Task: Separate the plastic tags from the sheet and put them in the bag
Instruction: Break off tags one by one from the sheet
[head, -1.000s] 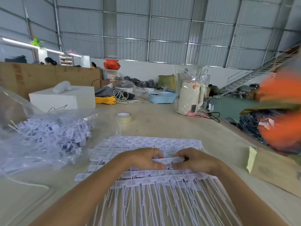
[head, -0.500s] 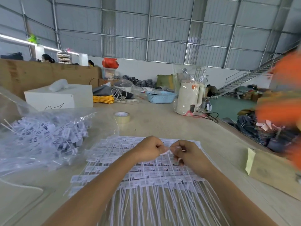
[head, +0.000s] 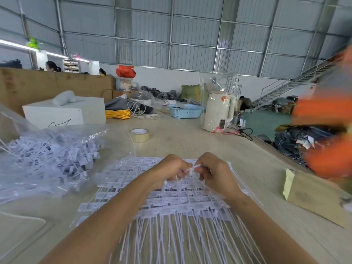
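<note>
Plastic tags, thin white strips with small printed label heads and long stiff tails, lie in overlapping rows as a sheet (head: 171, 202) on the pale wooden counter (head: 190, 141), well short of the roll of tape (head: 140, 134). I read them as feather-light, springy and slick, joined by thin bridges that should snap with a twist. My left hand (head: 169, 168) and right hand (head: 213, 171) hover over the far rows of that sheet, fingers curled, both pinching a small white bunch of tags (head: 192, 168) between them. Best hold is at the label heads; the tails would bend and slide. Left of the sheet lies the clear plastic bag (head: 43, 155), already heaped with loose tags.
</note>
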